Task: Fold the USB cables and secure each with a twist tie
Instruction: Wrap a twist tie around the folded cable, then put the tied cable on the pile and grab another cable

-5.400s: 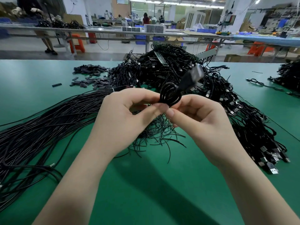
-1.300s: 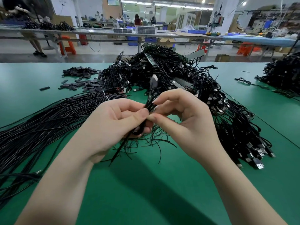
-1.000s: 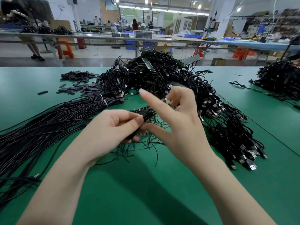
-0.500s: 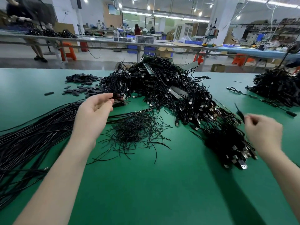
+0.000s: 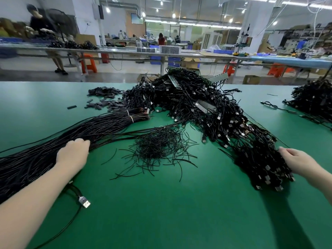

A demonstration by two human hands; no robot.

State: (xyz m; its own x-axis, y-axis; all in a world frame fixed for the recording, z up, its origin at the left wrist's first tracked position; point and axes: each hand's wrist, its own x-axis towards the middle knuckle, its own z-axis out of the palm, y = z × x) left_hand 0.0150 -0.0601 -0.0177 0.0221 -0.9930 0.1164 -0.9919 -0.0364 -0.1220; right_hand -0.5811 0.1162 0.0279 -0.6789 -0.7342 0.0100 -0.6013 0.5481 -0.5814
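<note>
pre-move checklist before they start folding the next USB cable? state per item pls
1. Left hand on the straight cable bundle: ok, it rests there; a single cable picked out: cannot tell.
2. Right hand free: cannot tell; it touches the finished pile, fingers partly hidden.
3. Twist ties within reach: ok, loose heap between the hands.
4. Bare green table in front for folding: ok.
5. Loose USB plug near the left forearm: not ok, its cable trails under the arm and may snag.
</note>
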